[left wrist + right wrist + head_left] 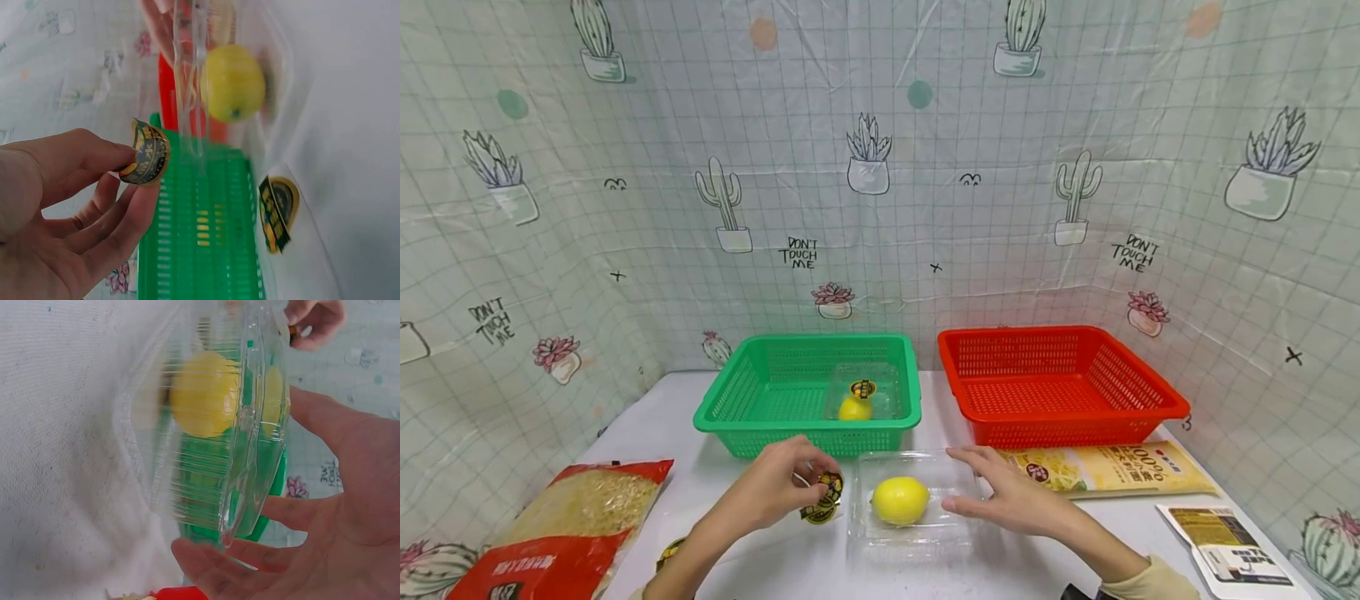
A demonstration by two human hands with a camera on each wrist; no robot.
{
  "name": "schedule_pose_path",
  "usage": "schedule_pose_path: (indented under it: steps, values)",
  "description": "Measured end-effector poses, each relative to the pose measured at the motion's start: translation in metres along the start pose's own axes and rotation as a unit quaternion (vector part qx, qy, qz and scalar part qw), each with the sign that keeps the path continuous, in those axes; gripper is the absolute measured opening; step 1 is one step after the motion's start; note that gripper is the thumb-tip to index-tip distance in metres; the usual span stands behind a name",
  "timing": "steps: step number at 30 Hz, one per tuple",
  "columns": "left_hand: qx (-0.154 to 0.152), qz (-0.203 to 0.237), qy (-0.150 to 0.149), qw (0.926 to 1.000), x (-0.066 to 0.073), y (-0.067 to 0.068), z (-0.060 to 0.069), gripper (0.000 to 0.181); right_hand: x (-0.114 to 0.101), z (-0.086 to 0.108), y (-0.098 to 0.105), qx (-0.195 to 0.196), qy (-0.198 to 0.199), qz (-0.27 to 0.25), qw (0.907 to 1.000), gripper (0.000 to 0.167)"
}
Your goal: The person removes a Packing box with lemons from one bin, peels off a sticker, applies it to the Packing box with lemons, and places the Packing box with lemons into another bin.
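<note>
In the head view, a clear plastic box (951, 500) with a yellow lemon (900, 501) inside stands on the white table. My left hand (786, 479) is left of the box and pinches a round black-and-gold sticker (150, 153) between thumb and finger. A second such sticker (279, 212) lies on the white surface below that hand. At the box's right end is my right hand (1003, 492), its fingers spread and loosely extended. In the right wrist view, the thumb and fingers (250, 556) are at the box's edge; firm contact is hard to tell.
Behind are a green basket (805, 425), holding another clear box (886, 390) with a lemon and sticker, and a red basket (1067, 414). A red-and-clear bag (565, 533) lies left; a yellow packet (1120, 468) and white pouch (1232, 550) lie right. Another sticker (668, 552) is partly behind the left forearm.
</note>
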State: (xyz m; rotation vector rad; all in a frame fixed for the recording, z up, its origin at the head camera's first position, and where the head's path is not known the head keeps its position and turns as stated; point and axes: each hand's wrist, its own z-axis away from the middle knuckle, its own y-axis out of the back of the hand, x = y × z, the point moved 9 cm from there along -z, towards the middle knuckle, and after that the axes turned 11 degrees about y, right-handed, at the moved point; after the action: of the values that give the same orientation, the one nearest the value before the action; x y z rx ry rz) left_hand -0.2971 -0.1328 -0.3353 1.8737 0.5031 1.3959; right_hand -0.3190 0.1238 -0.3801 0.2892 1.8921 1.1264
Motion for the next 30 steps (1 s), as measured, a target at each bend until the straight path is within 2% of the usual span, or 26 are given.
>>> schedule_pose_path:
  steps: [7, 11, 15, 18, 24, 30]
  values:
    - [0.003, 0.002, -0.027, 0.9996, 0.024, -0.015, -0.017, 0.02, -0.007, -0.001, 0.011, 0.052, 0.014, -0.002, 0.9986, 0.064]
    - [-0.002, 0.014, -0.033, 0.9994, 0.033, -0.026, -0.024, 0.022, -0.017, -0.005, 0.012, 0.07, 0.052, 0.0, 0.9962, 0.049]
    - [-0.01, 0.032, -0.035, 0.9988, 0.039, -0.037, -0.031, 0.023, -0.033, -0.01, 0.013, 0.095, 0.106, 0.008, 0.9899, 0.036]
    - [-0.012, 0.042, -0.036, 0.9984, 0.043, -0.044, -0.034, 0.024, -0.042, -0.013, 0.013, 0.117, 0.128, -0.005, 0.9848, 0.03]
    - [-0.005, 0.048, -0.045, 0.9978, 0.049, -0.053, -0.037, 0.023, -0.052, -0.018, 0.007, 0.132, 0.128, -0.049, 0.9817, 0.024]
    - [-0.001, 0.084, -0.051, 0.9951, 0.051, -0.059, -0.038, 0.019, -0.052, -0.019, 0.002, 0.128, 0.141, -0.05, 0.9804, 0.011]
